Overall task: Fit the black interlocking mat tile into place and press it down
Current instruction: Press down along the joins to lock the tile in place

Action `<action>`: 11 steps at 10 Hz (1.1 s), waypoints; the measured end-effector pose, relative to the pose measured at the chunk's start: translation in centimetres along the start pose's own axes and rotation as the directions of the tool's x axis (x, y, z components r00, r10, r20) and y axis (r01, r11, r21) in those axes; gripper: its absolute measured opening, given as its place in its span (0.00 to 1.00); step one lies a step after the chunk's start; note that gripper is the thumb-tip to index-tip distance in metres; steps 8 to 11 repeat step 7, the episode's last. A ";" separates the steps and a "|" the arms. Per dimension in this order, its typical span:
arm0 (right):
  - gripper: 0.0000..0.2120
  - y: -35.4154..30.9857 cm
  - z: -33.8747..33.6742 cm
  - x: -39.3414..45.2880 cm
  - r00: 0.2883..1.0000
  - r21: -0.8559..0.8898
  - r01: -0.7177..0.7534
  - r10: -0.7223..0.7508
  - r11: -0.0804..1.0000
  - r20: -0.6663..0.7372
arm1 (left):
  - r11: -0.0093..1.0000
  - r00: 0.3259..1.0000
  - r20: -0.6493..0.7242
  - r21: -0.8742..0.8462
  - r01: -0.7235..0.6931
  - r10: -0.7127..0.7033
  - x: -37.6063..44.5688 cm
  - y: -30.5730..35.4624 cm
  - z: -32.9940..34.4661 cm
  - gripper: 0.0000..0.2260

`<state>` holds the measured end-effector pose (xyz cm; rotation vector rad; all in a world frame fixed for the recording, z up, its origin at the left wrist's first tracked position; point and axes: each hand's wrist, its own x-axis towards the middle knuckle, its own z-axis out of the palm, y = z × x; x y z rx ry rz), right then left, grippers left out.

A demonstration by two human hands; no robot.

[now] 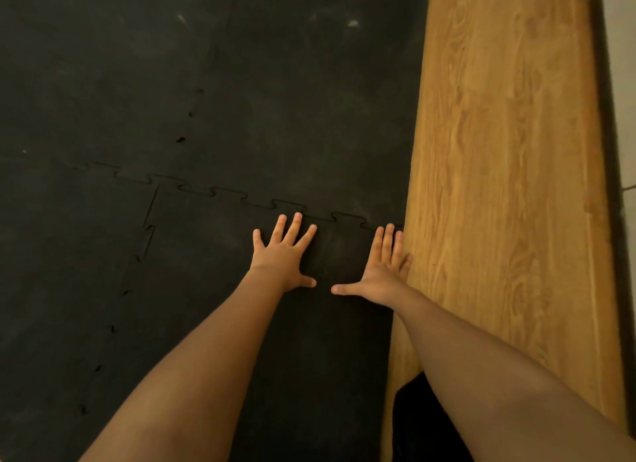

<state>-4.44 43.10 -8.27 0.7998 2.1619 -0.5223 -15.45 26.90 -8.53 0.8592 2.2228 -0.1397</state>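
Head view, looking down over two bare forearms to a floor of black interlocking mats. Left hand (283, 255) flat on the black interlocking mat tile (241, 324), palm down, fingers spread, thumb pointing right; grasping nothing. Right hand (380, 267) likewise flat and released on the same tile, fingers close together and pointing away, thumb stretched left toward the other thumb, the two thumbs near but apart. Outer edge of the right hand just beside, perhaps touching, the wooden floorboards (509, 186) that run along the tile's right side.

Tile lying flat in the near right corner of the mat area, directly under both hands. Far edge meeting the neighbouring mat (292, 117) along a jigsaw seam (261, 203) of rounded tabs, just beyond the fingertips. Seam visible as a thin dark line, tabs seated within their notches as far as can be told. Left edge joined to another mat (69, 289) by a second toothed seam (137, 255), running toward the viewer, with small dark gaps at several teeth. Similar gaps along a further seam (191, 114) higher up between two far mats.

Pale scuff marks (352, 23) on the distant mats. Dark object (420, 427) at the bottom edge between the right forearm and the tile, too dim to identify.
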 end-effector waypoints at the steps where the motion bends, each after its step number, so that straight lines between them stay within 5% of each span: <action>1: 0.75 0.0 -0.1 -0.1 1.000 -0.025 -0.013 0.013 1.000 0.005 | 1.000 0.997 -0.071 -0.019 -0.018 0.016 -0.4 0.0 0.5 0.49; 4: 0.76 0.3 0.3 0.3 0.999 -0.050 0.006 -0.008 0.999 -0.032 | 0.998 0.954 -0.294 0.055 -0.041 0.055 -2.8 -2.5 3.8 0.42; 6: 0.75 1.4 0.9 1.2 0.994 -0.035 0.051 -0.054 0.998 -0.090 | 0.993 0.944 -0.314 0.086 -0.077 0.101 -4.3 -1.7 3.6 0.37; 7: 0.70 -0.2 1.0 -0.7 0.978 -0.070 0.042 -0.055 0.997 -0.199 | 0.987 0.899 -0.413 0.126 -0.100 0.144 -8.6 -2.3 2.1 0.35; 11: 0.70 -0.2 1.0 -0.7 0.978 -0.070 0.042 -0.055 0.997 -0.199 | 0.987 0.899 -0.413 0.126 -0.100 0.144 -8.6 -2.3 2.1 0.35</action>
